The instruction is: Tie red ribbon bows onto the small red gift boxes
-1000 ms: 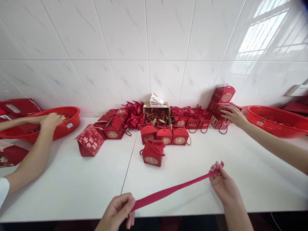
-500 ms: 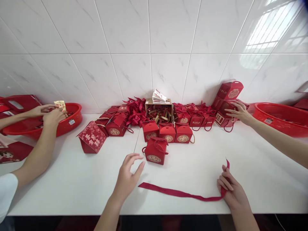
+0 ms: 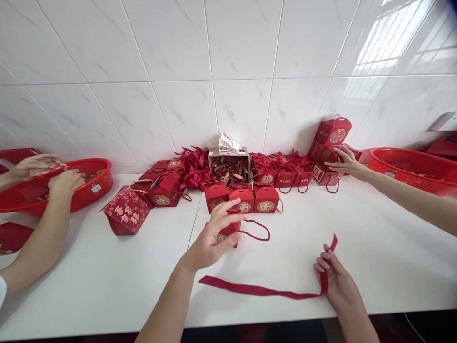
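Ribbon [image 3: 257, 289] is pinched nr one end by R hand [image 3: 332, 274], rest laid on bench [image 3: 107, 286]; prob. soft, light, best held by ends. L hand [image 3: 209, 240] is held spread at red box [image 3: 231, 229].

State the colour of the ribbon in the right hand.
The ribbon is deep crimson, clearest in the head view.

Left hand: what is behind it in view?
The left hand covers much of a red box; part of its front and a cord loop show. It also overlaps boxes beyond. Covered parts, and any contact, can't be seen.
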Demonstrator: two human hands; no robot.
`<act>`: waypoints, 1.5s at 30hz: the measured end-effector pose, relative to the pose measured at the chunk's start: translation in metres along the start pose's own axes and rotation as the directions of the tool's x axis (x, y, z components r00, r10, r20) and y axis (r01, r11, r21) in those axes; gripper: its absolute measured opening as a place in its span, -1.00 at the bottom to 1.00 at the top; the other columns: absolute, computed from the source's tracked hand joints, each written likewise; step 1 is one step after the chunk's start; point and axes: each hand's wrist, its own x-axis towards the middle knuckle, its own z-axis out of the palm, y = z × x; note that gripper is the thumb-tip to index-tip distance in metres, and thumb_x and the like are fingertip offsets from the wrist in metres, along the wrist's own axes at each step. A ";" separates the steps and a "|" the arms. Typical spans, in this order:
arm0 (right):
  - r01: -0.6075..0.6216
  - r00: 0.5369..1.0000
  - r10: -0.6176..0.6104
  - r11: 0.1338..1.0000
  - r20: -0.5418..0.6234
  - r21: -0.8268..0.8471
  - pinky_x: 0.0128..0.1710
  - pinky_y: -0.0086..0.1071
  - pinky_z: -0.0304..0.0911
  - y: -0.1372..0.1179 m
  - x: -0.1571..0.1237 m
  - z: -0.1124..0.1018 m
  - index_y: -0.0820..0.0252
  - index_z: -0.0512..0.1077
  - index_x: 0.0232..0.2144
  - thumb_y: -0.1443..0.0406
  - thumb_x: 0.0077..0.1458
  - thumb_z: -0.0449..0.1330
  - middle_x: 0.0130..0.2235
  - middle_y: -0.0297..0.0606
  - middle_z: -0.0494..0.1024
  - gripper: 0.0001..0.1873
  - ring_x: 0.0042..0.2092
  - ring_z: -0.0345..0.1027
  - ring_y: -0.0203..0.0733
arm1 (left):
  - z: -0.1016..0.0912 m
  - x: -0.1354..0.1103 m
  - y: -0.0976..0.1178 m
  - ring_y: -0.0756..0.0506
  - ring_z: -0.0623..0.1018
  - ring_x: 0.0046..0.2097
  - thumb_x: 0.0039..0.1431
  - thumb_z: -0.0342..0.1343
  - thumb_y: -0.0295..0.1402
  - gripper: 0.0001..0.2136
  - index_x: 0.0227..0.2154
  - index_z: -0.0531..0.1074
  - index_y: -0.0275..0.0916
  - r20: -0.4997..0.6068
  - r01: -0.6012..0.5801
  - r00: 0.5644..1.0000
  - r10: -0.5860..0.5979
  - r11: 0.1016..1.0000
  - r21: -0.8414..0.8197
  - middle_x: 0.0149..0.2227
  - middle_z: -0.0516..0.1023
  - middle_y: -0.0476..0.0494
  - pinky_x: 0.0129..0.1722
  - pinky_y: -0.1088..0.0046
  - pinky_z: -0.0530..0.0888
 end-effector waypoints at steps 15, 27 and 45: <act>-0.014 0.999 0.015 1.000 0.049 -0.011 -0.55 -0.49 0.20 -0.005 -0.002 0.005 0.15 0.37 -0.42 0.31 -0.04 0.28 -0.48 -0.43 0.27 -0.87 -0.49 0.16 -0.37 | 0.013 -0.038 -0.019 -0.29 0.38 0.09 0.26 -0.07 -0.11 -0.60 0.08 0.35 -0.14 -0.129 0.389 0.921 -0.367 0.866 0.313 0.02 0.42 -0.25 0.05 0.09 0.38; 0.287 0.830 0.211 0.632 0.516 -0.720 -0.39 -0.40 0.08 0.007 -0.036 0.120 0.21 0.42 -0.61 0.03 0.12 0.16 -0.50 -0.31 0.34 -0.57 -0.41 0.13 -0.28 | 0.037 -0.034 -0.004 -0.25 0.19 0.28 0.27 -0.04 -0.34 -0.71 0.03 0.33 -0.11 -0.092 0.177 0.983 -0.158 0.949 0.260 0.24 0.21 -0.19 0.21 0.08 0.28; 0.362 0.797 0.337 0.397 0.501 -0.843 -0.40 -0.38 0.00 0.023 -0.040 0.140 0.20 0.35 -0.61 0.09 0.12 0.05 -0.52 -0.36 0.29 -0.61 -0.45 0.08 -0.29 | 0.043 -0.039 -0.005 -0.15 0.34 0.15 0.15 -0.22 -0.68 -0.68 -0.19 0.25 -0.16 -0.031 0.083 0.997 -0.077 0.936 0.343 0.05 0.32 -0.18 0.08 0.21 0.44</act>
